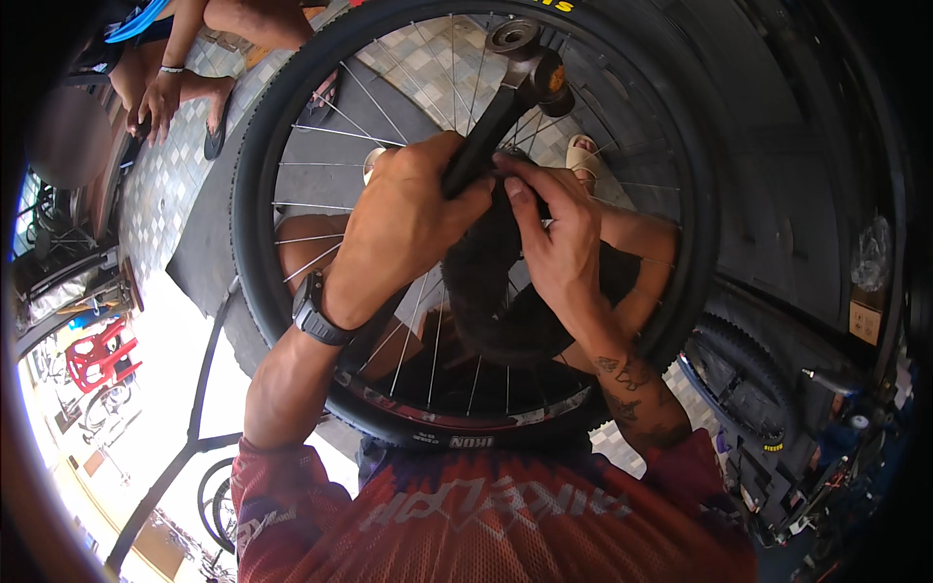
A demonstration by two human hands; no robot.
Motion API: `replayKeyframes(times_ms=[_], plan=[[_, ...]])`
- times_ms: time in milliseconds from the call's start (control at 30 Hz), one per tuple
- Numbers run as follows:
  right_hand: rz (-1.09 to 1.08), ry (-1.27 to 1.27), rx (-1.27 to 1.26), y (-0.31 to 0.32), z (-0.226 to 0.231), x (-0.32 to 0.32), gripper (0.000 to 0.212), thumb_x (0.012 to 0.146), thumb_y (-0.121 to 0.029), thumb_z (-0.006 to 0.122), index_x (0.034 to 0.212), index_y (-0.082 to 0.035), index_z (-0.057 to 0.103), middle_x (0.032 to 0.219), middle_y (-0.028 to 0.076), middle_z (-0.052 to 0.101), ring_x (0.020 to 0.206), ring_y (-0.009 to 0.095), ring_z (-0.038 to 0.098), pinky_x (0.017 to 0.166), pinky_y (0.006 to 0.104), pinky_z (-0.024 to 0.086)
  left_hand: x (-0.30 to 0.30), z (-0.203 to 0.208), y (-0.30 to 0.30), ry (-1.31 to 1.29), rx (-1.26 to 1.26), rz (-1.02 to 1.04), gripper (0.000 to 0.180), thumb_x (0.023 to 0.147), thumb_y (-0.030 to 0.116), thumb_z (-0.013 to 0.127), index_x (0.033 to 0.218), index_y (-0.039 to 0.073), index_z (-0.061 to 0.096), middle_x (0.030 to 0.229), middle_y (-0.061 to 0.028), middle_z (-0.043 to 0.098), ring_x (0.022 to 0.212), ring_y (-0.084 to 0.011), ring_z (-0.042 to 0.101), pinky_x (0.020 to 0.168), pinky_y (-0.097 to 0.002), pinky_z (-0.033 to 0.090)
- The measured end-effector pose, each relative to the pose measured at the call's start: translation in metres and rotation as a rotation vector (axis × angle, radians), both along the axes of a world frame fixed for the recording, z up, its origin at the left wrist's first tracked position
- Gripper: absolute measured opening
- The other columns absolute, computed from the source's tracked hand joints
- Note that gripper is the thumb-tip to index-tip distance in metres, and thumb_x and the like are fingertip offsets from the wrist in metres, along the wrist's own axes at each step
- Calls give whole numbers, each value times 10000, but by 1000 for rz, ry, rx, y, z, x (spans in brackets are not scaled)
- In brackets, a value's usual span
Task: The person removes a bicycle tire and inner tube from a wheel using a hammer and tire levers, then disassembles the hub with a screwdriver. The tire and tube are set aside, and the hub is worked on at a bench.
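A bicycle wheel (255, 209) with a black knobbly tyre and thin spokes fills the space in front of me. My left hand (403, 219), with a black watch on its wrist, is wrapped round the black handle of a hammer (505, 97). The worn metal hammer head points up and away, over the far part of the wheel. Close beside the handle, over the wheel's middle, my right hand (559, 228) has its thumb and fingers drawn together in a pinch. What lies between those fingertips is hidden, and the hub is mostly covered by the hands.
Another person's hand (160, 102) and legs show at the upper left, above a tiled floor (160, 194). A dark mat (209, 248) lies under the wheel. Another bicycle wheel (743, 379) is at the right, below dark panels (768, 194). A red plastic chair (102, 355) stands far left.
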State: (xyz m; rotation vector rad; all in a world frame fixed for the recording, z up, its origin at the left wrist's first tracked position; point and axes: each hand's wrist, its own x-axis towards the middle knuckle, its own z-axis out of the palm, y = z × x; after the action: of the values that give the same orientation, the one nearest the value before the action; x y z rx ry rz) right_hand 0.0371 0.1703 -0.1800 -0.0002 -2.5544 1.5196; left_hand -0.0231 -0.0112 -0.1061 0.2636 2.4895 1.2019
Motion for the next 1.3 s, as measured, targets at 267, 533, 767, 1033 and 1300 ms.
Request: replayKeyframes(times_ms=[267,533,767,1033,1300], plan=[[137,-57,-158,2,-12,-16,226,891,-169,876,1096,-82,835,1197,52,690,1139,286,648,1005,438,519,-2,-2,1,23,-34,-16,249,976,191,760,1017,-45,690,673,-112,631,576,-184,611,541,-376,465],[92,116,25,8,-28,-19,220,824,-249,924,987,-122,846,1159,-6,727,1113,246,641,1013,436,481,20,66,-30,-31,-85,85,345,1056,261,727,1220,-37,664,696,-99,645,602,-154,597,599,-347,494],[201,83,-88,23,-23,-19,340,842,-228,918,1129,-95,795,1218,41,728,1184,292,625,1073,449,481,54,93,-62,-178,-287,23,378,1063,250,705,1306,-34,647,722,-146,674,637,-191,654,634,-373,522],[201,31,-109,26,-18,-17,325,851,-206,915,1120,-91,773,1284,65,688,1271,311,620,1146,451,477,54,86,-59,-86,-288,-24,276,1085,227,661,1219,-14,655,704,-54,607,618,-111,567,571,-313,445],[68,212,75,15,-20,-11,236,828,-170,916,963,-79,745,1208,42,683,1109,269,627,996,438,508,60,67,-65,43,-268,-97,237,1086,210,650,1155,-16,662,667,-21,569,612,-89,519,552,-317,421]])
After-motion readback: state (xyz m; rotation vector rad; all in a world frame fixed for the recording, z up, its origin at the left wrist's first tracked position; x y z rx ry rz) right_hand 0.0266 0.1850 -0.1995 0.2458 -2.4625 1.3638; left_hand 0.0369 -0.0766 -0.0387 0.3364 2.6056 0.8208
